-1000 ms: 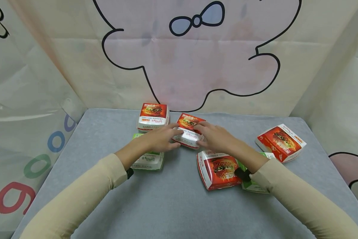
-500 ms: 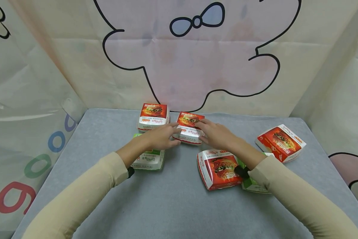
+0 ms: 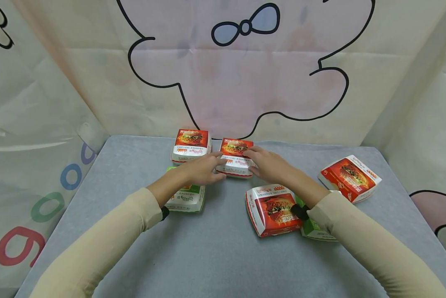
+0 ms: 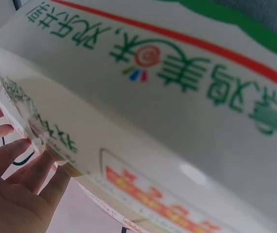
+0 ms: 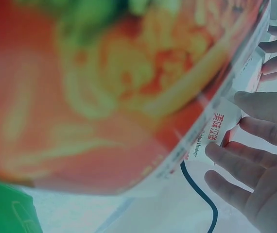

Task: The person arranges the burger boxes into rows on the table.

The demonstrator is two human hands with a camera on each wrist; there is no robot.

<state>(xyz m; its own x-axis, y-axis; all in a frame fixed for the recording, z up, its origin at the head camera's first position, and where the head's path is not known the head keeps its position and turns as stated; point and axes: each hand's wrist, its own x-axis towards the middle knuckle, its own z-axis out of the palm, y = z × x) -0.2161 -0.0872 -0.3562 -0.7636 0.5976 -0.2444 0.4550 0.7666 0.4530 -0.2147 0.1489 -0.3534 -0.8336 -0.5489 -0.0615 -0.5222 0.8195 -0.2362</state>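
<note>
A red-and-white burger box (image 3: pixel 233 164) lies near the back edge of the table, with a hand at either side. My left hand (image 3: pixel 204 170) has its outstretched fingertips at the box's left side. On the opposite side, the fingers of my right hand (image 3: pixel 269 164) reach over the top and right edge, slightly bent and spread. In the left wrist view, a white box side with green print fills most of the picture, beside the left fingers (image 4: pixel 56 187). In the right wrist view, the right fingers (image 5: pixel 235 162) extend toward the box, behind a nearer red box top.
Another red-and-white box (image 3: pixel 190 145) stands back left, in front of it a green-and-white one (image 3: pixel 185 200) partly under my left forearm. Below my right forearm are a red box (image 3: pixel 276 213) and a green box (image 3: pixel 315 231). One red box (image 3: pixel 349 178) lies far right.
The middle burger box has turned from a slant to nearly straight and shifted slightly toward the back and left. Both hands have moved only a little with it; the other boxes stay put.
</note>
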